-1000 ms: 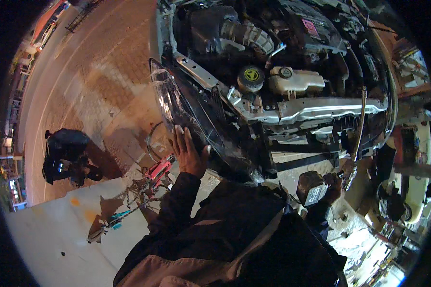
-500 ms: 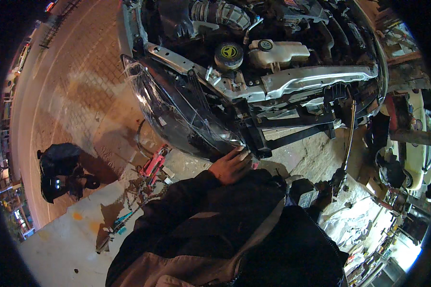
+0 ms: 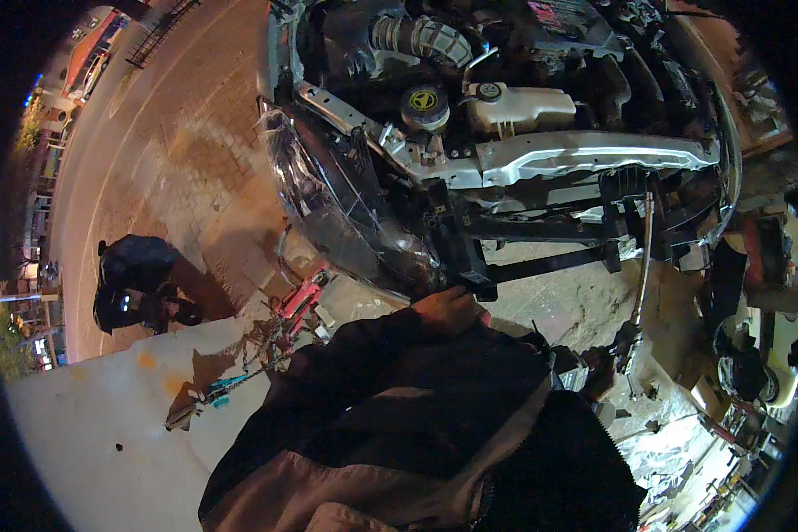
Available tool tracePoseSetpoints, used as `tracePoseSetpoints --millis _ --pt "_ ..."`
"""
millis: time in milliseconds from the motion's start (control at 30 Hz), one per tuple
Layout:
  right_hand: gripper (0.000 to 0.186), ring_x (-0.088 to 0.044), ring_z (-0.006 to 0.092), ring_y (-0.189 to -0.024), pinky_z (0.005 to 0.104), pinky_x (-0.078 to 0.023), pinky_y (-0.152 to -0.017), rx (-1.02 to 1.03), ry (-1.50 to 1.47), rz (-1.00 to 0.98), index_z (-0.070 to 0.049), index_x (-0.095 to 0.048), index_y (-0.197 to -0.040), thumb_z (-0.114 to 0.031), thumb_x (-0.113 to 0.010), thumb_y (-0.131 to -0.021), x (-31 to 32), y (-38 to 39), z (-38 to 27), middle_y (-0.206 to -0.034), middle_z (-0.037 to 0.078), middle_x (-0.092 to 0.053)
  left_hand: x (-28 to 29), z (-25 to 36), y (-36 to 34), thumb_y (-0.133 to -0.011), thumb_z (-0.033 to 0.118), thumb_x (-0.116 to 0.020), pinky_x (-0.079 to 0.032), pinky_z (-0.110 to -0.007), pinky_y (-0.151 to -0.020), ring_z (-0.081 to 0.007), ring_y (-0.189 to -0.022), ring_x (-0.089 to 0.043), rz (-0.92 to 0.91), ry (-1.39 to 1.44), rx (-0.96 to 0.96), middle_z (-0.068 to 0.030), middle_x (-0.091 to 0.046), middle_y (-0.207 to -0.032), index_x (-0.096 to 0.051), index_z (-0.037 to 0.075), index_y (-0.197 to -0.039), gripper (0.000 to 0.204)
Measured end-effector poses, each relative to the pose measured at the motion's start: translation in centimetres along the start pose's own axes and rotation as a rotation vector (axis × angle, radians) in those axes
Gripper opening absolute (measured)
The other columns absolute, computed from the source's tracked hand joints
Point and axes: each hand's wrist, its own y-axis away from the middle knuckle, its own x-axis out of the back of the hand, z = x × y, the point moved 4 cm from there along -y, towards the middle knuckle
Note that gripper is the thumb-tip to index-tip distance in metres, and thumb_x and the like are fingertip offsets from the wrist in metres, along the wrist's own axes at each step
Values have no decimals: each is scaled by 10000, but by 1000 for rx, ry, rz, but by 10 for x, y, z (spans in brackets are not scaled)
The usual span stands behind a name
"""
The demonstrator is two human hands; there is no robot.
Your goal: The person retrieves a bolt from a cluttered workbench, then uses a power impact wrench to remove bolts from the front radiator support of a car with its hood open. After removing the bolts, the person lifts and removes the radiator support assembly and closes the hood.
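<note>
A car headlight (image 3: pixel 355 222), partly wrapped in clear plastic film, sits at the front corner of an opened car. My left hand (image 3: pixel 449 310) is at its lower inner end, beside the black front support (image 3: pixel 541 264), with the fingers bent against that end. My right hand (image 3: pixel 599 371) is low and in shadow at the right of my jacket. Its fingers seem closed round a dark thing with a pale, boxy part (image 3: pixel 571 372), whose kind I cannot make out. A shiny rod (image 3: pixel 645 257) rises just beyond this hand.
The engine bay shows a pale fluid tank (image 3: pixel 523 108), a round black cap (image 3: pixel 425 106) and a silver crossbar (image 3: pixel 594 152). A red tool (image 3: pixel 303 300) lies on the ground by a pale panel (image 3: pixel 71 408). A dark bulky object (image 3: pixel 142 275) stands at left.
The view has shifted, so the car sits a little farther right. My left hand stays at the headlight's lower end, its fingers less visible. My right hand shows more plainly beside the boxy thing.
</note>
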Motion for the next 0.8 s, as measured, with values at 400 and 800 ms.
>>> tracePoseSetpoints --millis 400,800 --pt "363 -604 276 -875 402 -500 -762 -66 5 -100 -10 -661 -1160 -351 -570 -1075 -120 -87 33 -984 114 -630 10 -46 -20 -936 188 -583 -373 -555 -1271 -311 -1467 -474 64 -502 -53 -148 -550 -1518 -523 49 -1477 562" --pt "379 -618 285 -901 410 -512 -773 -126 43 -145 -3 -665 -1182 -353 -570 -1072 -165 -109 51 -1020 127 -644 -32 -66 -14 -946 243 -564 -365 -540 -1247 -315 -1402 -510 -66 -852 -92 -140 -568 -1393 -600 70 -1338 431"
